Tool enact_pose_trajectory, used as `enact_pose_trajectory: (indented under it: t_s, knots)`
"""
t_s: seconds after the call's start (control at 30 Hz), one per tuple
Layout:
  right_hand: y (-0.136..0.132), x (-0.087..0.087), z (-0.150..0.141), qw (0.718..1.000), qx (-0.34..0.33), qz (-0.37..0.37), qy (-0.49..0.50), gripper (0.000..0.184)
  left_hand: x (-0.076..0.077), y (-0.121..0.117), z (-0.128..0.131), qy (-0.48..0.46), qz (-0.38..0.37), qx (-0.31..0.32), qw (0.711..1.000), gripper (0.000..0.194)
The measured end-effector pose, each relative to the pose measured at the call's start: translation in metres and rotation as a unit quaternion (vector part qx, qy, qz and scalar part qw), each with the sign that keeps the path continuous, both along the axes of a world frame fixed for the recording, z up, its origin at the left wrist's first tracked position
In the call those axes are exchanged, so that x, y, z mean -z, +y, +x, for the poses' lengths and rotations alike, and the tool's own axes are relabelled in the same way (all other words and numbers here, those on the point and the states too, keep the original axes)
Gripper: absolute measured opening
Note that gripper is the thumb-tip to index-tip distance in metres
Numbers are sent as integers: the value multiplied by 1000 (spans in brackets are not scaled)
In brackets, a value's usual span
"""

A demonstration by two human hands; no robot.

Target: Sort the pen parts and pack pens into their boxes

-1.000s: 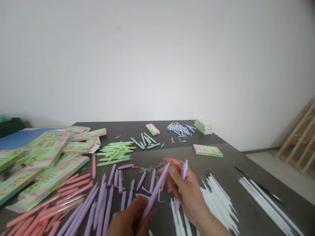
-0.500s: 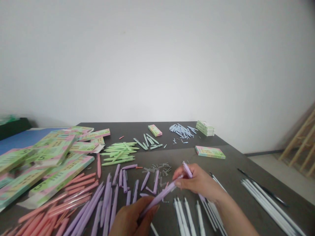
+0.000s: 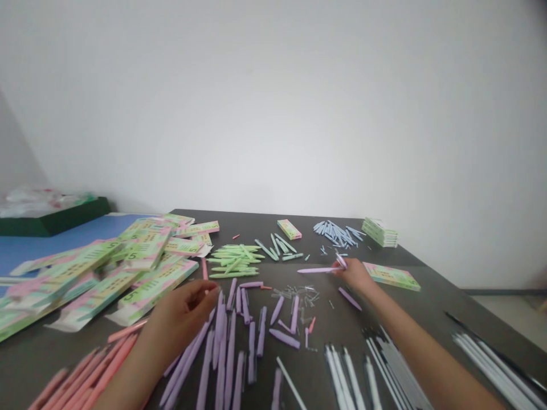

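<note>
My right hand [image 3: 355,274] reaches across the middle of the table, its fingers closed on a short purple pen part [image 3: 341,261] that sticks up. A slim purple pen [image 3: 315,270] points left from the same fingertips; I cannot tell whether it is gripped or lies on the table. My left hand [image 3: 188,307] is over the near left side, thumb and fingertips pinched together at the upper ends of the purple pen barrels [image 3: 222,336]. What that pinch holds, if anything, is hidden. Small clear pieces [image 3: 305,296] lie scattered between the hands, beside short purple parts [image 3: 294,313].
Printed pen boxes [image 3: 145,250] heap up on the left. Pink barrels [image 3: 94,370] lie near left, green pens [image 3: 235,261] and blue parts [image 3: 335,233] farther back. White refills [image 3: 342,370] lie in front; stacked boxes [image 3: 379,232] stand at the back right.
My left hand has let go of the purple pen and moved left to the purple barrels. My right hand has moved forward, away from me. The view has turned left.
</note>
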State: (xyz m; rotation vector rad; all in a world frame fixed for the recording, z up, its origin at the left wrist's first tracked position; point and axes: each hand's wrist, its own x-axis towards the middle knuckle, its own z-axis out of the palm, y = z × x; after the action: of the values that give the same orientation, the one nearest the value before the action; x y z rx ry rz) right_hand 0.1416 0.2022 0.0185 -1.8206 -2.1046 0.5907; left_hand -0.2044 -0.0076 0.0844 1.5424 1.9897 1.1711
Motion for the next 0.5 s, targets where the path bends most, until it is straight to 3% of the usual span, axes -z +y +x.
enact_pose_trajectory:
  t_s: [0.23, 0.33, 0.5]
  knots:
    - [4, 5, -7, 983, -69, -15, -168, 29, 16, -8, -4, 181, -102, 62, 976, 33]
    - [-3, 0, -11, 976, -82, 11, -202, 28, 25, 5, 3, 239, -132, 84, 958, 31]
    - [-33, -18, -27, 971, -86, 88, -206, 26, 36, 33, 29, 285, -116, 93, 947, 27]
